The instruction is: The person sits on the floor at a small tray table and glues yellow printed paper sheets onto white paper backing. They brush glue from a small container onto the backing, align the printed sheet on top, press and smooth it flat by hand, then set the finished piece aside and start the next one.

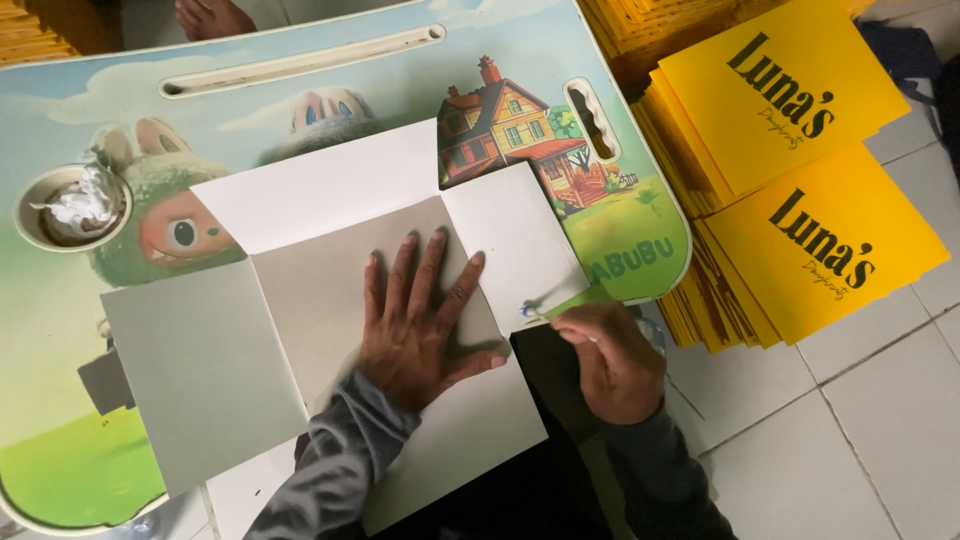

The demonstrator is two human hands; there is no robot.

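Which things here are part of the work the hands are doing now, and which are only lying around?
In use:
- grey card sheet, pressed flat by the left hand
- right hand, pinching something small at the sheet's right flap; too blurred to tell what
- cartoon-printed table, under the sheet

Lying about:
- yellow card stacks on the tiled floor
- small cup in the table's holder

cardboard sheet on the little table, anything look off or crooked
Nothing looks damaged. The grey cardboard sheet lies askew on the cartoon table, its lower edge overhanging; the left hand presses it flat.
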